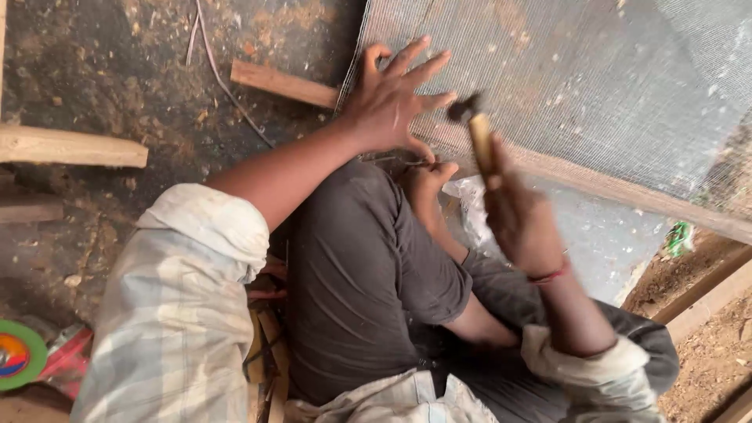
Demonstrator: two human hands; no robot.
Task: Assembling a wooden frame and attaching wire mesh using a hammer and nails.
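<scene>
while the right hand (523,222) is closed around a hammer (478,133), its wooden handle points up and a little left, with the dark blurred head above the grey wire mesh (595,70). the left hand (389,99) lies spread flat on this fine mesh, beside a wooden frame bar (627,192).

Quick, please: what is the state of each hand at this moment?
Left hand: open, fingers spread, pressing flat on the wire mesh.
Right hand: closed around the wooden handle of a hammer, raised.
</scene>
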